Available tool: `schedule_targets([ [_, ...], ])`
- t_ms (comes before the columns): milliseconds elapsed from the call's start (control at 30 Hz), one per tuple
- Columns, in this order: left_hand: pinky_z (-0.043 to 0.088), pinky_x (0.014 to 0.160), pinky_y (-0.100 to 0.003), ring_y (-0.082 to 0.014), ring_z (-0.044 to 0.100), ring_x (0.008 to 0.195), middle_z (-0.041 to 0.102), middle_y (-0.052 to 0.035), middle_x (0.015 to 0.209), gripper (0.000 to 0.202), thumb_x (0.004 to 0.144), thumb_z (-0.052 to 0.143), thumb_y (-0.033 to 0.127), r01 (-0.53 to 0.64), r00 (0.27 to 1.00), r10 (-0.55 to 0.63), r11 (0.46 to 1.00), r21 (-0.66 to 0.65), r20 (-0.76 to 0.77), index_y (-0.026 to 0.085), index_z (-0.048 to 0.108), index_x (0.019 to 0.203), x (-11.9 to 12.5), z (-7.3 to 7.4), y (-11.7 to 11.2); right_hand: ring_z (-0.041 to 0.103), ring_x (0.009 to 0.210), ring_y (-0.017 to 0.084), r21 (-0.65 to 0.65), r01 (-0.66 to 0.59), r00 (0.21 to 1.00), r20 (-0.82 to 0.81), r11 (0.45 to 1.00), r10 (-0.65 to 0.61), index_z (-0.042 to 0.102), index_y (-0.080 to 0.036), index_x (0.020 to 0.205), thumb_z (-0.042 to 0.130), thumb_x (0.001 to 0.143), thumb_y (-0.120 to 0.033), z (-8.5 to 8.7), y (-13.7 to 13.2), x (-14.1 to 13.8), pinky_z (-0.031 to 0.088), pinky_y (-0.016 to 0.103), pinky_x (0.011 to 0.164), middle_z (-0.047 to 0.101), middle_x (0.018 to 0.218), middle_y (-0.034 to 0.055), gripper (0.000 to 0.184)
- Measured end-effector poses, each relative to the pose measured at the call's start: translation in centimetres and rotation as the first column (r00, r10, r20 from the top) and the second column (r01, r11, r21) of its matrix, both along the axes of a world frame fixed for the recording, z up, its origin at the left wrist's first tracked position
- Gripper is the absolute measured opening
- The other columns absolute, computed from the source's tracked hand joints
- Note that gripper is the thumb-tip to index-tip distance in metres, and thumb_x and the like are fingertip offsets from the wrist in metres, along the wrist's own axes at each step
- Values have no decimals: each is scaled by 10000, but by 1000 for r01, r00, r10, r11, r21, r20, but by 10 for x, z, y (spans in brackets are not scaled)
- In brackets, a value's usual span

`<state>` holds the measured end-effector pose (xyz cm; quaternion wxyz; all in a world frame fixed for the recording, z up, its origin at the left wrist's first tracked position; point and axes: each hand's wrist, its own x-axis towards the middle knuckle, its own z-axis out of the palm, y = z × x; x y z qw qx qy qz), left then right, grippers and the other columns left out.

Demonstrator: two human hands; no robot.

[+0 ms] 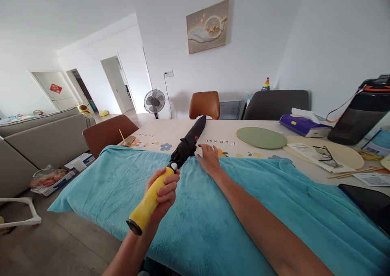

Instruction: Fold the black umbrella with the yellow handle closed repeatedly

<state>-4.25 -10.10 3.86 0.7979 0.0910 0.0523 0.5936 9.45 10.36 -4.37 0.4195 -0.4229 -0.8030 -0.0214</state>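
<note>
My left hand [163, 192] is wrapped round the yellow handle of a folded black umbrella [185, 148]. The umbrella points away from me and up to the right, with a pale button at the top of its handle. To the right of the canopy, my right hand [210, 159] has its fingers apart and holds nothing. Its fingertips are close to the black fabric; I cannot tell whether they touch it. Beneath both hands a turquoise blanket [195, 215] covers the near part of the table [219, 127].
At the right are a green oval placemat [261, 138], a purple tissue pack [304, 125], glasses [327, 156], a dark bottle [359, 109] and a black device [367, 203]. Chairs stand around, including a brown one [204, 104] at the far side. A fan [154, 101] is behind.
</note>
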Motion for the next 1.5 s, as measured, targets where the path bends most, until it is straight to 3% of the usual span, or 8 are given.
schedule_targets([
  [367, 256, 243, -23, 5, 407, 347, 404, 58, 578, 221, 895, 308, 274, -10, 975, 12, 1000, -9, 223, 94, 351, 1015, 33, 1, -8, 507, 957, 239, 43, 77, 996, 52, 996, -79, 526, -165, 1006, 454, 826, -179, 0, -1, 0, 178, 445, 983, 593, 1010, 109, 194],
  [833, 255, 251, -38, 8, 351, 347, 385, 57, 575, 193, 894, 324, 248, -69, 997, 70, 997, -34, 34, 121, 414, 1009, 33, 1, -4, 498, 868, 234, -4, 15, 947, 320, 1000, -13, 608, -172, 821, 415, 801, -111, -1, -7, -6, 231, 416, 941, 580, 902, 117, 204],
  [967, 347, 309, -55, -5, 445, 440, 479, 7, 688, 256, 873, 357, 255, 2, 1000, -5, 994, -111, -28, 97, 416, 1066, 28, 4, -2, 496, 868, 233, -82, -43, 974, 219, 996, 60, 602, -168, 798, 447, 795, -172, -5, -5, -8, 255, 412, 923, 580, 889, 120, 155],
  [1067, 306, 264, -105, -16, 394, 397, 501, -2, 735, 254, 845, 405, 238, 44, 953, -84, 989, -141, -292, 107, 438, 1061, 16, 5, 0, 502, 871, 227, -253, -76, 989, -142, 965, 41, 583, -172, 748, 472, 725, -124, -12, 6, -4, 300, 377, 889, 582, 859, 102, 123],
  [1167, 299, 256, -144, -34, 373, 366, 488, 21, 683, 262, 804, 456, 286, 39, 791, -131, 986, -163, -597, 123, 468, 1009, -7, 12, 4, 508, 867, 220, -374, -53, 901, -418, 926, -118, 561, -169, 740, 420, 686, -98, -21, 23, 6, 369, 336, 802, 572, 857, 90, 167],
  [1233, 304, 264, -164, -46, 370, 347, 489, 26, 632, 250, 781, 465, 322, 23, 595, -145, 986, -163, -790, 133, 489, 943, -28, 22, 7, 509, 835, 212, -416, 7, 845, -485, 909, -228, 545, -167, 769, 374, 676, -105, -25, 33, 14, 390, 337, 756, 559, 840, 84, 205],
  [1367, 324, 327, -197, -89, 420, 358, 460, 24, 498, 224, 727, 507, 380, 10, -48, -106, 994, -107, -993, 156, 503, 742, -71, 54, 19, 509, 780, 197, -467, 39, 736, -584, 883, -341, 530, -176, 796, 377, 640, -143, -31, 43, 21, 409, 327, 702, 551, 810, 64, 221],
  [1500, 384, 466, -256, -163, 542, 516, 545, -28, 610, 234, 670, 536, 388, 76, -709, 53, 997, -2, -703, 164, 532, 738, -108, 86, 42, 515, 773, 200, -483, 9, 695, -626, 876, -353, 534, -174, 772, 419, 625, -167, -31, 43, 19, 411, 342, 722, 552, 781, 51, 188],
])
